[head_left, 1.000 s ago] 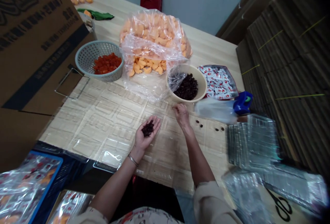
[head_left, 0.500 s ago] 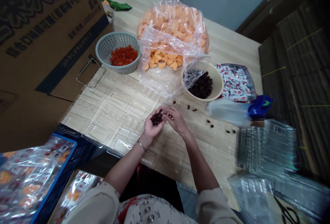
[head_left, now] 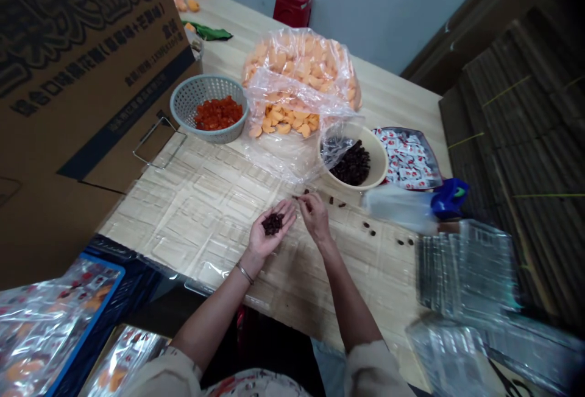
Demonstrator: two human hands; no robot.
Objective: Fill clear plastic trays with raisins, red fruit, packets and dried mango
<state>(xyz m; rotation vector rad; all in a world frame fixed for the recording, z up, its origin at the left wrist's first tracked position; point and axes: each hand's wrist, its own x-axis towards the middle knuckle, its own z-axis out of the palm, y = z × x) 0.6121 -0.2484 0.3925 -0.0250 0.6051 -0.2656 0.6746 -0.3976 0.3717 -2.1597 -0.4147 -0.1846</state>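
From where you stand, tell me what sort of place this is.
Probably a small food-packing workroom: clear plastic trays cover much of the table, a big clear bag of orange pieces sits beyond them, and a printed cardboard carton stands at the left.

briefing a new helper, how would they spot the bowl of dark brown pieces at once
Start at the bulging clear plastic bag of orange pieces on the table. Just right of it, beyond the right hand, stands the round cream bowl. It holds loose dark brown pieces, while its neighbour to the right holds red-and-white wrapped packets.
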